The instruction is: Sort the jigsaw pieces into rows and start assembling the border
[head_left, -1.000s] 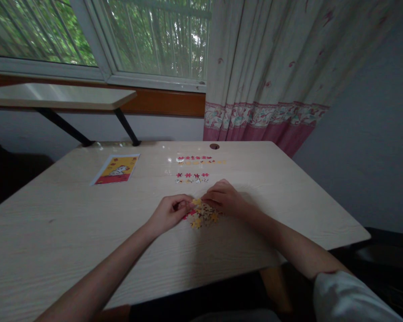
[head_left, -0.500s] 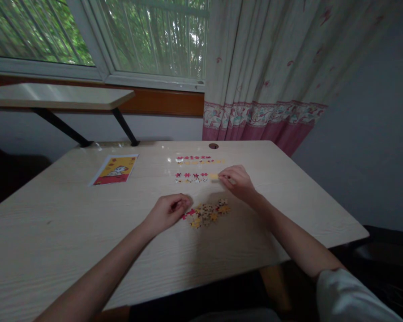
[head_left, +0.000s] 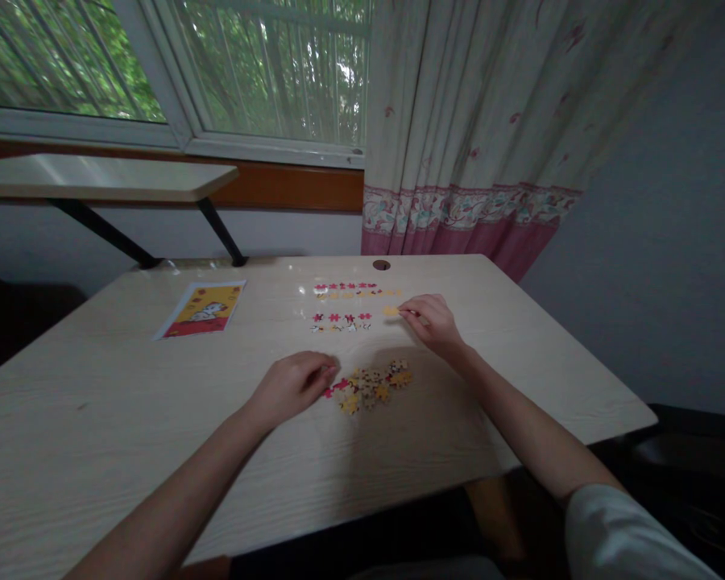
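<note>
Head view: my right hand [head_left: 432, 322] is at one o'clock from the pile of puzzle pieces [head_left: 368, 391], thumb and fingertips narrowed in a pinch on the near edge of a yellow piece [head_left: 391, 311]; I cannot tell whether that piece hangs just over the table [head_left: 278, 499] or touches it. My left hand [head_left: 290, 383] rests at nine o'clock from the pile, fingers loosely curled just beside its red pieces, and I cannot tell whether anything is tucked inside. From the yellow piece, the lower red row [head_left: 350, 317] and the pale row [head_left: 351, 327] lie towards nine o'clock, while the yellow row [head_left: 348, 296] stretches past twelve, with the upper red row [head_left: 351, 286] beyond it. The picture sheet [head_left: 202, 310] lies at ten o'clock from the pile. My worry is the grip: it takes in only one edge, so a slack thumb could let the piece twist or drop face down. Swinging my wrist too far towards twelve could knock the yellow row crooked, since those small loose pieces would probably slide easily. A careless leftward curl of my left fingers could drag red pieces off the pile.
</note>
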The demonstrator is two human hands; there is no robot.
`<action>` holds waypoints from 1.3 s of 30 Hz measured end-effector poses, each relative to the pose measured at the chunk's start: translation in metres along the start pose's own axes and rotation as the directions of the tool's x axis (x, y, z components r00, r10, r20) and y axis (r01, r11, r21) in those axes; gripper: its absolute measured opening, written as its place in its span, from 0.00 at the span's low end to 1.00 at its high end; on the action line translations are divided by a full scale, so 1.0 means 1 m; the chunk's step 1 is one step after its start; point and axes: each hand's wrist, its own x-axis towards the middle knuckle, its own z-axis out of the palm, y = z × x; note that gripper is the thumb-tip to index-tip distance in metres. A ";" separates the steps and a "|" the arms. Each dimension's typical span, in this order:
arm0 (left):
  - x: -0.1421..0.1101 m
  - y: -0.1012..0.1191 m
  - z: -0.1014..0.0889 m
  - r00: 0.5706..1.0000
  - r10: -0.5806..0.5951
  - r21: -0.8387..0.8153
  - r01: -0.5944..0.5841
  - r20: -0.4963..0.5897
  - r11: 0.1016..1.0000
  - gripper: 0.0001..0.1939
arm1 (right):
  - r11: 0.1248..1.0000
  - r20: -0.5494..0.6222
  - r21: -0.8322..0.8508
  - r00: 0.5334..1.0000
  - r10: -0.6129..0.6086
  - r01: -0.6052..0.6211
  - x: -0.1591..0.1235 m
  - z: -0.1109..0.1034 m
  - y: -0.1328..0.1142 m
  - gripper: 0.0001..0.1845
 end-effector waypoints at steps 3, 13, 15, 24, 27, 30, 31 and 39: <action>0.000 0.001 -0.001 1.000 0.003 -0.001 -0.003 -0.005 1.000 0.10 | 0.999 0.006 0.019 0.999 0.044 -0.044 0.003 -0.002 0.009 0.08; 0.000 0.003 -0.001 1.000 0.013 0.006 -0.013 -0.003 1.000 0.10 | 0.901 0.330 -0.086 0.841 0.429 -0.425 0.001 0.018 0.108 0.10; 0.000 0.002 -0.001 1.000 0.010 0.010 -0.010 -0.004 1.000 0.10 | 0.897 0.379 -0.126 0.815 0.438 -0.423 0.000 0.022 0.120 0.10; -0.002 -0.001 0.001 1.000 0.001 0.031 -0.001 0.000 1.000 0.10 | 0.911 0.423 -0.206 0.806 0.413 -0.358 0.010 0.030 0.132 0.10; -0.002 -0.001 0.002 1.000 -0.004 0.032 0.004 0.000 0.999 0.10 | 0.908 0.422 -0.233 0.806 0.416 -0.347 0.011 0.031 0.133 0.09; -0.002 -0.002 0.002 1.000 -0.010 0.036 0.010 0.005 0.999 0.10 | 0.906 0.402 -0.250 0.814 0.419 -0.343 0.012 0.032 0.129 0.10; -0.002 -0.001 0.002 1.000 -0.014 0.038 0.014 0.006 0.999 0.10 | 0.907 0.397 -0.249 0.818 0.416 -0.341 0.012 0.033 0.127 0.11; -0.001 0.000 0.001 1.000 -0.004 0.016 0.004 -0.008 1.000 0.10 | 0.909 0.388 -0.226 0.823 0.414 -0.351 0.013 0.040 0.116 0.10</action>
